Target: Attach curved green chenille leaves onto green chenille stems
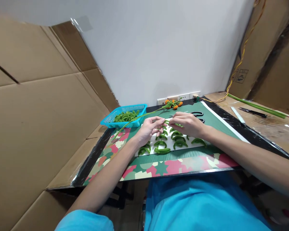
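A short green fuzzy piece (167, 122), apparently pipe cleaner, spans the fingertips of my two hands above a white sheet (149, 148). My left hand (149, 129) pinches its left end, and my right hand (186, 123) is closed over the other end, its fingertips partly hidden. Below them, several curved green pipe cleaner leaves (161, 143) lie in rows on the sheet. One bundled green piece (162, 150) rests at the sheet's near edge. Just beyond my right hand are black-handled scissors (199, 114), partly covered by that hand.
At the back left stands a blue basket (106, 122) of green pieces. A long-stemmed orange flower spray (174, 104) lies across the green mat (214, 128). On the right are a black pen-like tool (254, 112), a pale blade-like strip (237, 115) and green stems (260, 106). Cardboard (38, 96) walls the left.
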